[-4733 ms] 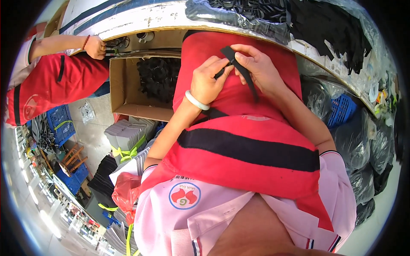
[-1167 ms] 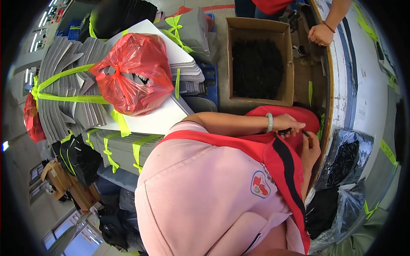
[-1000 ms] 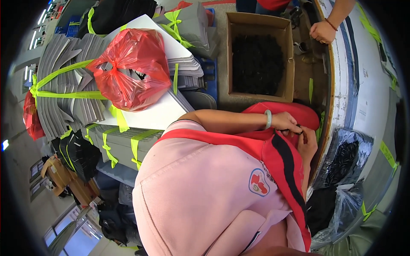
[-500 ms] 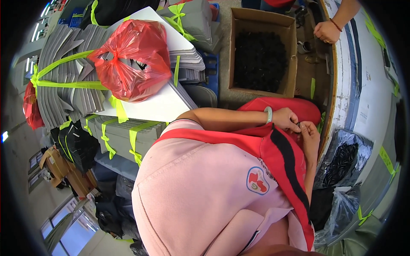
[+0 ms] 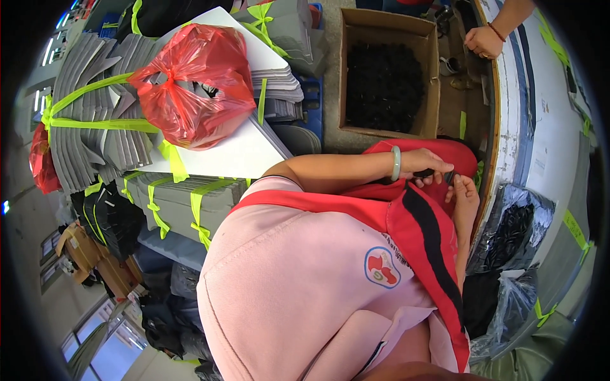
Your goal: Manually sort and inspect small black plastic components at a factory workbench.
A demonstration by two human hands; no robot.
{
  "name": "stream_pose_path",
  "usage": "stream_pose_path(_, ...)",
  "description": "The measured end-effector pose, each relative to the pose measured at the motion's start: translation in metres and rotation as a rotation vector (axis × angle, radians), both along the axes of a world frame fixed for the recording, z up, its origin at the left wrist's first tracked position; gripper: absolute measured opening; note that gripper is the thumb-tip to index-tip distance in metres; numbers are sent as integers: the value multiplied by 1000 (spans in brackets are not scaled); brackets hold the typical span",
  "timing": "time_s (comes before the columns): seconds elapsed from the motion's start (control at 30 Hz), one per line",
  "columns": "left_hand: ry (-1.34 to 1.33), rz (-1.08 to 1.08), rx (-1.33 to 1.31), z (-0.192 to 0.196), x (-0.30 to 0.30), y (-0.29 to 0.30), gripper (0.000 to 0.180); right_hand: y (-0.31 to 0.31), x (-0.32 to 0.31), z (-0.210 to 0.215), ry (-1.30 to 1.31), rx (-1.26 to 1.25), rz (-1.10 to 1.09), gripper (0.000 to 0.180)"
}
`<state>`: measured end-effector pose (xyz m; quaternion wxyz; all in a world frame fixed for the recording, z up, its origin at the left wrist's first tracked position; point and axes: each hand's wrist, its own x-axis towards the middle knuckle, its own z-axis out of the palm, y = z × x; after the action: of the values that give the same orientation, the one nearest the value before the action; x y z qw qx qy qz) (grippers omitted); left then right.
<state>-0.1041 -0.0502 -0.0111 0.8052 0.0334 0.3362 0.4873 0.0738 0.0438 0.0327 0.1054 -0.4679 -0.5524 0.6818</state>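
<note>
- Left hand [image 5: 429,163]: over the lap [image 5: 459,152]; strip [image 5: 424,173] in its fingers; bracelet [image 5: 396,164] around its wrist.
- Right hand [image 5: 466,188]: just right of the left hand, beside the table [image 5: 546,140].
- Carton [image 5: 387,24]: on the floor [image 5: 331,95], beyond the lap, left of the table; pieces [image 5: 384,86] inside.
- Co-worker's hand [image 5: 484,42]: at the table edge, right of the carton.
- Packet [image 5: 513,228]: on the table, right of the right hand; plastic wrap [image 5: 508,311] below it in view.
- Plastic bag [image 5: 198,95]: on the board [image 5: 244,155], left of the carton.
- Sheets [image 5: 95,70]: left of the plastic bag, strap [image 5: 105,124] across them.
- Bundle [image 5: 179,206]: below the board in view, near the left shoulder.
</note>
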Motion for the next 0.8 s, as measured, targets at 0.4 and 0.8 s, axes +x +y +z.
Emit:
stream_pose_path(0.4,-3,171,15,-18,9,-1,9,-10,-10,-12,17,-52,150,16)
stream_pose_path(0.8,561,-27,278,-19,11,-1,17,10,-13,-7,-161,228,392,26)
